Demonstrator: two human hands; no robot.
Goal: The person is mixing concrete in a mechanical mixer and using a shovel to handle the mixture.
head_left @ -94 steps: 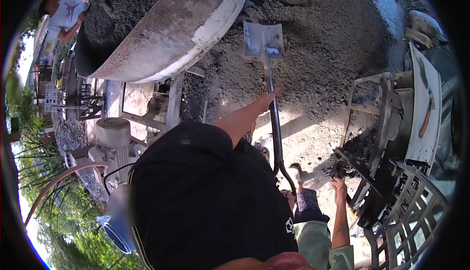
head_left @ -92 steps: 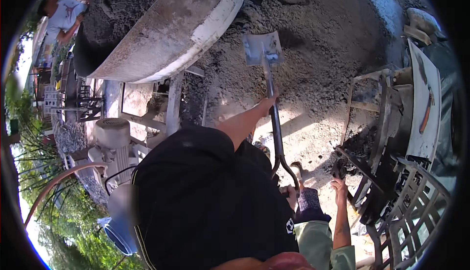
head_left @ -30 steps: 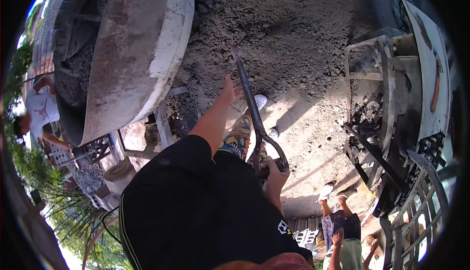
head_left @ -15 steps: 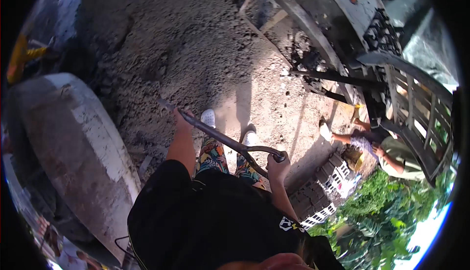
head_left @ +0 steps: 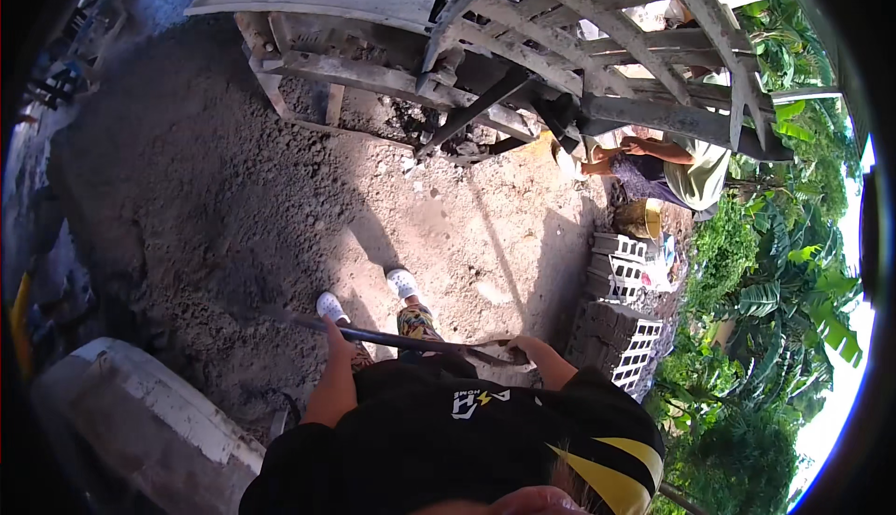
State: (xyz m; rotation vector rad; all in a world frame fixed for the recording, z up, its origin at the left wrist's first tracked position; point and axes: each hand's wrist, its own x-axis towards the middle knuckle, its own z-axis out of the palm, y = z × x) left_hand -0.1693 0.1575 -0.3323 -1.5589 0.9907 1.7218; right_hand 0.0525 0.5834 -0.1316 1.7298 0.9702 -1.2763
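Note:
A dark long-handled shovel [head_left: 401, 339] lies across the front of my body, nearly level, with its split grip end to the right. My left hand [head_left: 336, 336] is closed around the shaft toward the lower end. At the other end, my right hand [head_left: 528, 347] is wrapped about the handle grip. The shovel's blade end is blurred against a broad spread of grey, gritty sand-like material [head_left: 205, 207] on the left. White clogs [head_left: 402, 283] are on my feet, just beyond the shaft.
A large worn pale drum-like body [head_left: 140, 422] stands close at lower left. Ahead are a wooden frame [head_left: 364, 72] and a slatted grey rack [head_left: 597, 39]. A person [head_left: 686, 165] sits at right, near a yellow bucket [head_left: 639, 218] and stacked hollow blocks [head_left: 625, 338].
My view has turned, and the frame and rack now appear farther left. The shovel has gone from a steep slant to nearly level, with both hands still on it.

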